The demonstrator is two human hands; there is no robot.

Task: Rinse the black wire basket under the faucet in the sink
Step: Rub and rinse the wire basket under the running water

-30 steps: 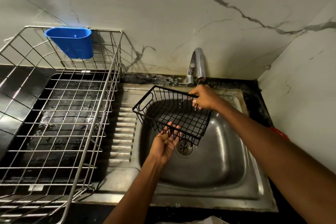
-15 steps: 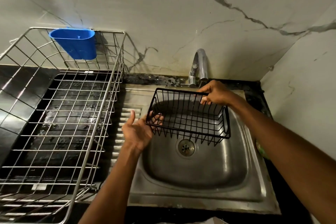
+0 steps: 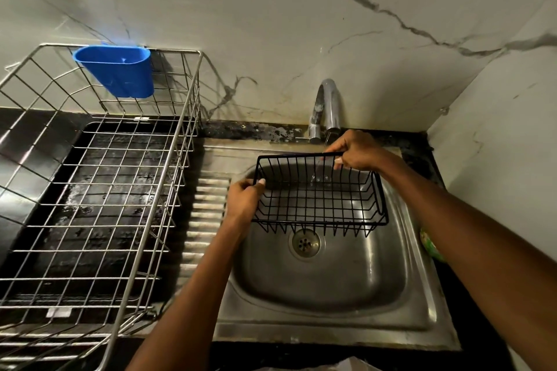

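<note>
The black wire basket (image 3: 319, 193) hangs level over the steel sink (image 3: 325, 280), open side up, above the drain (image 3: 305, 243). My left hand (image 3: 244, 196) grips its left end, thumb over the rim. My right hand (image 3: 355, 150) pinches the far rim just under the chrome faucet (image 3: 328, 105). A thin stream of water falls from the spout into the basket beside my right fingers.
A large steel wire dish rack (image 3: 99, 190) stands on the black counter to the left, with a blue plastic cup (image 3: 116, 71) hooked on its back rim. The ribbed drainboard (image 3: 208, 220) lies between rack and bowl. A green object (image 3: 431, 245) sits at the sink's right edge.
The basket turned from tilted to level and shifted right under the spout. My left hand moved from under it to a grip on its left end.
</note>
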